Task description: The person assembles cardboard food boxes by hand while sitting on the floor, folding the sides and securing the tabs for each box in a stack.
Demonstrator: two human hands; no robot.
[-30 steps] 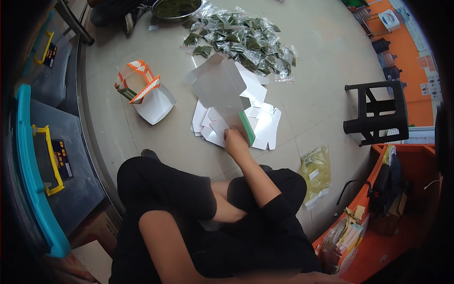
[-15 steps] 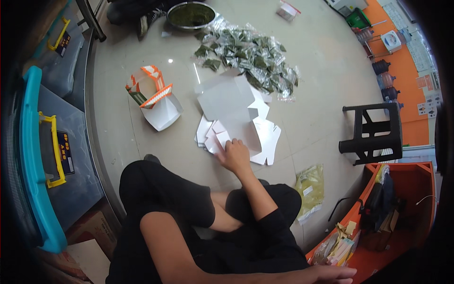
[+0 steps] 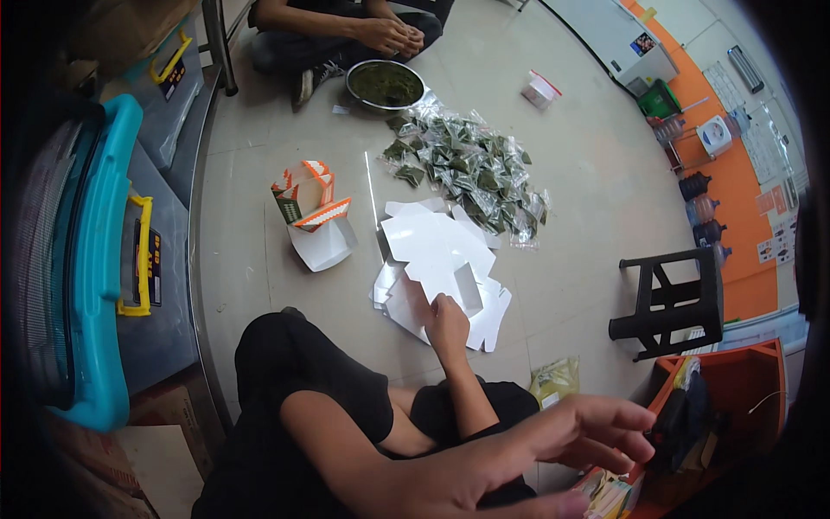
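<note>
While our right hand (image 3: pixel 448 324) pinches the near edge of a white carton (image 3: pixel 432 238), its fingers drawn together on the card, our left hand (image 3: pixel 575 441) hangs in the lower right of the frame with fingers spread and nothing visible in its grasp. We judge the folding to be at an early stage: the carton, at the centre of the frame, lies mostly flat, with one small flap (image 3: pixel 468 288) standing up on its right side and its other panels opened out. Around and beneath it we see more flat white blanks (image 3: pixel 494 318), which we take to be unformed.

To the left of centre, we have an orange-patterned box (image 3: pixel 331 212) formed and open at the top, against a white tray (image 3: pixel 327 246); how the two are joined we cannot tell. Just above the carton lies a heap of clear packets (image 3: pixel 475 169) with green contents, apparently bagged, though none shows inside the carton. Near the top of the frame, another person's hands (image 3: pixel 393 36) meet behind a metal bowl (image 3: pixel 380 106) of green matter; whether they hold anything we cannot tell.
</note>
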